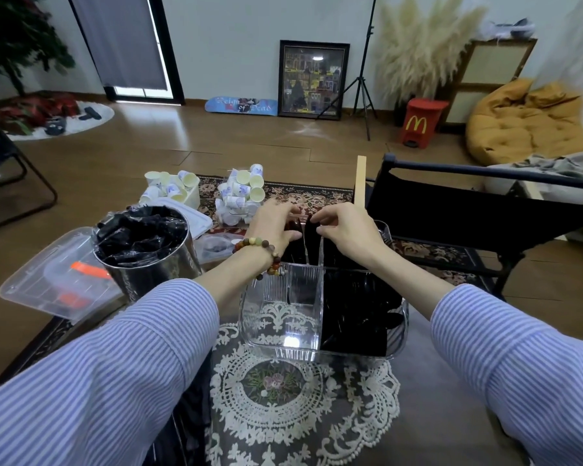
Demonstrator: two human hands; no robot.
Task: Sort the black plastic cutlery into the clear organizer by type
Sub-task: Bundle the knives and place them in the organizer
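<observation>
We find the clear organizer (283, 317) partly filled: its right compartment holds black cutlery (357, 307), while the near-left one stands bare. At ten o'clock, a steel bucket (145, 253) holds more wrapped pieces, unsorted. Left hand (273, 227) and right hand (344, 230) each pinch dark, glossy pieces over the far compartments.

The sleeves (122, 358) were striped blue and white. At centre frame the clear organizer (285, 317) showed ribbed walls, its right half filled with black cutlery (357, 307). Beneath lay a cream lace doily (303, 398) on grey. At left a silver bucket (148, 264) held black pieces. Upper right stood a red bin (421, 122) with a yellow M.
</observation>
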